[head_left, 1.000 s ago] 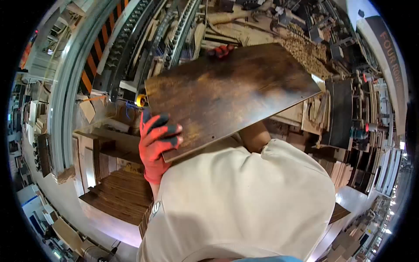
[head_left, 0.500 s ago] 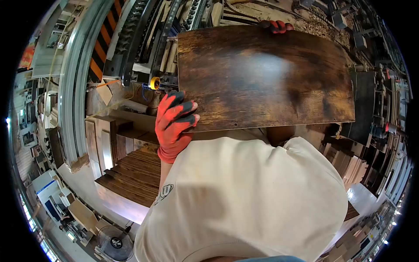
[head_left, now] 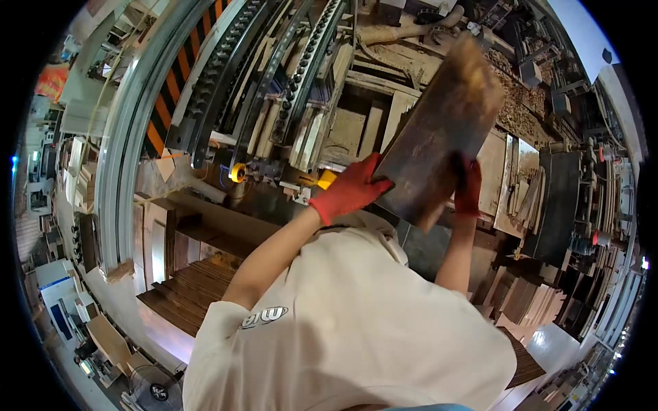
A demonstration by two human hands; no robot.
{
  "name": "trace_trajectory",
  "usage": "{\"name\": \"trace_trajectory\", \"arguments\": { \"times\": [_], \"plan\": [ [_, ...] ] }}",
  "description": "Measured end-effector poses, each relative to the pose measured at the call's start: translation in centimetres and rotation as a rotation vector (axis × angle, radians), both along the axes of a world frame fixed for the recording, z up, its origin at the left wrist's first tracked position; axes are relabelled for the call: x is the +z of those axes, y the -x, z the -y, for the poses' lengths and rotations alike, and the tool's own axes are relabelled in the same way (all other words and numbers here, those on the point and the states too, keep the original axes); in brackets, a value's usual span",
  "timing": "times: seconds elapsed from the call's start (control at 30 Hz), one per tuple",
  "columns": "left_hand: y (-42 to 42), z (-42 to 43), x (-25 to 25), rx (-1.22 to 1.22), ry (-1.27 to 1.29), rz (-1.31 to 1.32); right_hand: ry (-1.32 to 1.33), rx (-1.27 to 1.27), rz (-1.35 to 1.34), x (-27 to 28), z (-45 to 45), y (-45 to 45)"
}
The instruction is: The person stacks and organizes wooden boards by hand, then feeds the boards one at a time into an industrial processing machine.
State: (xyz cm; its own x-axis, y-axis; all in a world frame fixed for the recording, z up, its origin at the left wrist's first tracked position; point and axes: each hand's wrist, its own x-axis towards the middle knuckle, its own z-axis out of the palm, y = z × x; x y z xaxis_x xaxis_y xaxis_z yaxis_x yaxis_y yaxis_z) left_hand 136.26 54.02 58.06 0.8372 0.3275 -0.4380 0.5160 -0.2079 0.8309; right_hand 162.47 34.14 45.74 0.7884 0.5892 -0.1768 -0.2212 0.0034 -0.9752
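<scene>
A dark brown wood-grain board [head_left: 439, 130] is held up in front of my chest, tilted, with its long side running away from me. My left hand [head_left: 349, 188], in a red glove with dark fingertips, grips its left edge near the close end. On the opposite edge my right hand [head_left: 467, 185], also gloved in red, closes around the board. The right fingers are partly blurred and dark against the wood. The board's far end is smeared by motion.
A machine with a roller chain rail [head_left: 312, 68] runs along the left, beside an orange-and-black striped bar [head_left: 171, 89]. Brown boards [head_left: 188, 291] are stacked low at left. Wood offcuts [head_left: 528, 198] and wood chips [head_left: 524, 103] lie at right. A fan [head_left: 156, 389] stands lower left.
The board has turned from lying broadside across my view to pointing away from me, tilted. My right hand has come from its far edge to the right side; my left hand has moved right.
</scene>
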Motion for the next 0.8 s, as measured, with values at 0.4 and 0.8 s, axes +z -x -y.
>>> {"name": "trace_trajectory", "arguments": {
  "times": [0.4, 0.8],
  "plan": [
    [-8.1, 3.1, -27.0, -0.372, 0.017, 0.029, -0.587, -0.262, -1.054, -11.3, 13.1, 6.6],
    [-10.2, 3.9, -27.5, 0.019, 0.242, -0.057, -0.035, -0.65, -0.608, -24.2, 9.9, -1.4]
  ]
}}
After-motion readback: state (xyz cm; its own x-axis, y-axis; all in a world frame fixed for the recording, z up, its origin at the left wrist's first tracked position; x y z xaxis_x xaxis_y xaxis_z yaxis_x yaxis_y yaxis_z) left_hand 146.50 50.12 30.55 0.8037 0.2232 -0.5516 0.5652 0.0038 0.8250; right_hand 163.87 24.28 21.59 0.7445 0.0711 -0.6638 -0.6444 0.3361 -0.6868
